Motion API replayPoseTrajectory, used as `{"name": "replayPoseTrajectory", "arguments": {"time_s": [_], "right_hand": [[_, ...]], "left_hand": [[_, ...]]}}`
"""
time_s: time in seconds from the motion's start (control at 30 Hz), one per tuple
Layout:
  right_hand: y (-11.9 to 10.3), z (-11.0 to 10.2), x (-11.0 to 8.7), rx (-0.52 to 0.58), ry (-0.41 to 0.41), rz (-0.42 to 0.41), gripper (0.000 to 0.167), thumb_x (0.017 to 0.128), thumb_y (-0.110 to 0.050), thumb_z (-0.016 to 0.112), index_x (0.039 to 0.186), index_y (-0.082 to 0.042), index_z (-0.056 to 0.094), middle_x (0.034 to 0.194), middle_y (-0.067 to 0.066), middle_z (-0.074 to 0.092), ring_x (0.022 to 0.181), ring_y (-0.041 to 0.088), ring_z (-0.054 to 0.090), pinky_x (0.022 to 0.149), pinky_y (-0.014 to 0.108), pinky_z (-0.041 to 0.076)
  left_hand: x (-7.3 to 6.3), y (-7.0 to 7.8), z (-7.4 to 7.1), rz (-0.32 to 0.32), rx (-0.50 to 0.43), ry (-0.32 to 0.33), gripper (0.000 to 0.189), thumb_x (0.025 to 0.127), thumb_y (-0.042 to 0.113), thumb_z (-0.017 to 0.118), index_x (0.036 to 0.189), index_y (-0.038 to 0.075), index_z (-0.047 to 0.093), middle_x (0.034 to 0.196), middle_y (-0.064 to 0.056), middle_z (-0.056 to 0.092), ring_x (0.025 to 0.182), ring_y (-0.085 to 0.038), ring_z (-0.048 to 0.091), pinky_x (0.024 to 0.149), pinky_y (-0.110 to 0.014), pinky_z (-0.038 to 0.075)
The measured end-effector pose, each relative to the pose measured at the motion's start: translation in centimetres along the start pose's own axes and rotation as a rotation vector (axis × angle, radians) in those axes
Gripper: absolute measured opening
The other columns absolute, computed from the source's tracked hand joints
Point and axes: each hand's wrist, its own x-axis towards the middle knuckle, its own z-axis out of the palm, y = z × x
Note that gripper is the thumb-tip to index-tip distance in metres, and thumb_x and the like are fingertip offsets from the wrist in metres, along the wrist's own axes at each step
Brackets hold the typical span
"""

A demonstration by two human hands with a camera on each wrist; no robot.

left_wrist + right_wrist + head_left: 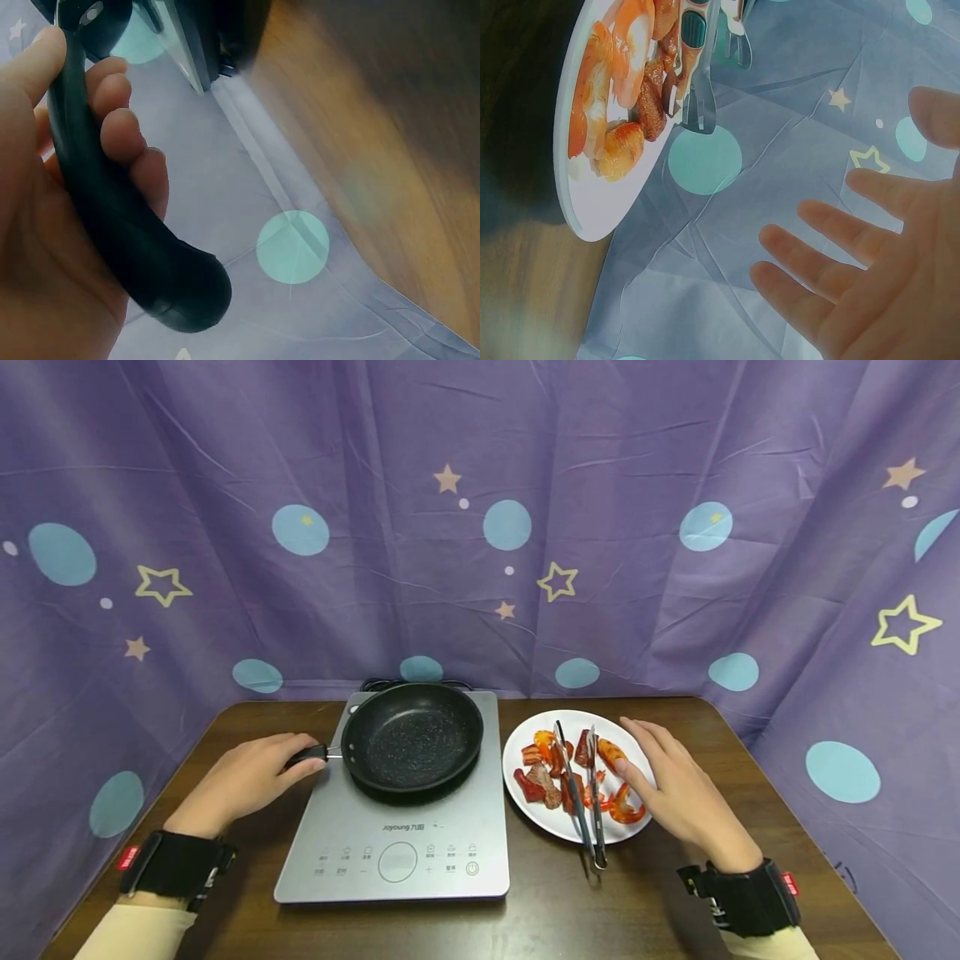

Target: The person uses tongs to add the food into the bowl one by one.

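Observation:
My left hand [251,777] grips the black handle [120,210] of a frying pan [412,739], fingers curled round it and thumb along the top in the left wrist view. The pan sits on a silver induction cooktop [330,847], its dark speckled inside bare. Over the right edge of a white plate [528,806], my right hand [678,785] hovers with fingers spread and nothing in them. Metal tongs [595,802] lie across the plate, their closed end past its near rim. Under them are shrimp [626,806] and several browned meat pieces [529,785].
Everything stands on a dark brown wooden table [420,931]. A purple curtain [615,468] with stars and dots hangs behind and along both sides. A black cable [378,684] lies behind the cooktop.

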Motion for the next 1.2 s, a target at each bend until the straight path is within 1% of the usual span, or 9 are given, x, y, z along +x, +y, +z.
{"name": "replayPoseTrajectory", "arguments": {"time_s": [0.2, 0.27, 0.33, 0.4, 0.47, 0.53, 0.63, 0.93, 1.2], "right_hand": [[-0.1, 0.0, 0.0, -0.002, 0.000, -0.007, 0.063, 0.110, -0.037, 0.060, 0.166, -0.019, 0.038, 0.160, 0.013, 0.045, 0.147, 0.043, 0.043, 0.111, 0.070, 0.038], [-0.1, 0.0, 0.0, -0.002, -0.001, -0.008, 0.063, 0.110, -0.036, 0.060, 0.166, -0.019, 0.038, 0.160, 0.013, 0.045, 0.147, 0.043, 0.043, 0.111, 0.070, 0.038], [-0.1, 0.1, 0.0, -0.002, -0.002, -0.009, 0.063, 0.110, -0.035, 0.061, 0.166, -0.019, 0.037, 0.161, 0.013, 0.045, 0.147, 0.043, 0.043, 0.112, 0.070, 0.038], [-0.1, 0.1, 0.0, -0.002, -0.002, -0.011, 0.063, 0.110, -0.034, 0.061, 0.166, -0.019, 0.037, 0.160, 0.014, 0.045, 0.147, 0.043, 0.043, 0.112, 0.070, 0.038], [0.0, 0.1, 0.0, -0.002, -0.002, -0.012, 0.063, 0.110, -0.034, 0.061, 0.166, -0.019, 0.037, 0.160, 0.013, 0.045, 0.147, 0.043, 0.043, 0.112, 0.070, 0.038], [0.0, 0.1, 0.0, -0.002, -0.002, -0.013, 0.063, 0.109, -0.034, 0.062, 0.166, -0.019, 0.037, 0.160, 0.013, 0.045, 0.147, 0.042, 0.043, 0.111, 0.070, 0.038], [0.0, 0.1, 0.0, -0.001, -0.001, -0.016, 0.063, 0.109, -0.034, 0.062, 0.166, -0.019, 0.038, 0.160, 0.013, 0.045, 0.147, 0.042, 0.043, 0.112, 0.069, 0.038], [-0.1, -0.1, 0.0, -0.003, -0.005, -0.022, 0.063, 0.110, -0.036, 0.060, 0.166, -0.019, 0.038, 0.160, 0.013, 0.045, 0.148, 0.042, 0.042, 0.112, 0.069, 0.038], [-0.1, -0.1, 0.0, -0.004, -0.005, -0.021, 0.063, 0.110, -0.038, 0.059, 0.166, -0.020, 0.037, 0.161, 0.012, 0.045, 0.148, 0.041, 0.042, 0.111, 0.069, 0.038]], "left_hand": [[-1.1, 0.9, 0.3, -0.005, -0.006, 0.003, 0.037, 0.106, 0.047, 0.065, 0.123, 0.015, 0.073, 0.112, -0.005, 0.078, 0.102, -0.033, 0.075, 0.083, -0.058, 0.057], [-1.5, 1.2, 0.4, -0.003, -0.006, 0.016, 0.037, 0.106, 0.046, 0.065, 0.122, 0.014, 0.073, 0.109, -0.004, 0.078, 0.098, -0.031, 0.076, 0.080, -0.056, 0.058], [-1.9, 1.5, 0.5, -0.003, -0.009, 0.024, 0.034, 0.106, 0.045, 0.066, 0.119, 0.015, 0.073, 0.100, -0.001, 0.078, 0.088, -0.025, 0.075, 0.074, -0.051, 0.058], [-2.2, 1.9, 0.7, -0.004, -0.004, 0.038, 0.030, 0.106, 0.044, 0.067, 0.115, 0.016, 0.073, 0.091, 0.004, 0.075, 0.079, -0.018, 0.072, 0.068, -0.047, 0.056], [-2.4, 2.3, 0.7, -0.012, -0.006, 0.037, 0.028, 0.106, 0.044, 0.067, 0.110, 0.017, 0.071, 0.080, 0.009, 0.068, 0.070, -0.011, 0.065, 0.063, -0.041, 0.051], [-2.7, 2.8, 0.8, -0.026, -0.002, 0.039, 0.028, 0.106, 0.044, 0.066, 0.109, 0.017, 0.070, 0.075, 0.011, 0.063, 0.065, -0.008, 0.058, 0.060, -0.037, 0.046], [-3.1, 3.7, 0.8, -0.051, -0.005, 0.039, 0.029, 0.106, 0.044, 0.065, 0.110, 0.015, 0.070, 0.071, 0.011, 0.057, 0.062, -0.008, 0.049, 0.057, -0.035, 0.041], [-4.2, 6.0, 1.1, -0.104, 0.024, 0.092, 0.031, 0.104, 0.040, 0.070, 0.116, 0.011, 0.070, 0.062, 0.009, 0.053, 0.053, -0.010, 0.044, 0.046, -0.032, 0.034], [-4.5, 7.5, 1.5, -0.139, 0.062, 0.149, 0.028, 0.103, 0.038, 0.072, 0.104, 0.010, 0.067, 0.057, 0.006, 0.043, 0.048, -0.013, 0.040, 0.043, -0.033, 0.030]]}}
